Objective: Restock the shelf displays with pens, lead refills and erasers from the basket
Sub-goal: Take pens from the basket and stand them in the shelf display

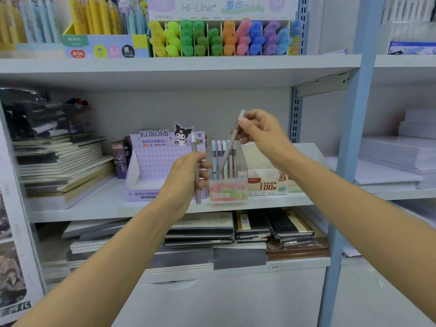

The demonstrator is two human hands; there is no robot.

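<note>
White metal shelving (306, 263) fills the view. The top shelf (179, 64) casts a soft shadow on the pale grey back panel (165, 107) behind the middle shelf (94, 206). Under the lowest shelf (236, 267) is a plain white base panel (236, 300). A pale blue post (354, 138) stands at the right edge of the bay. Just left of it a slotted rail (293, 119) runs down the back, and a grey bracket (323, 83) sits under the top shelf. Notebooks (61, 161) are stacked at the left of the middle shelf, and dark notebooks (252, 227) lie below. The neighbouring bay (405, 64) holds stacks of white paper (396, 152). The light is even and soft.
</note>
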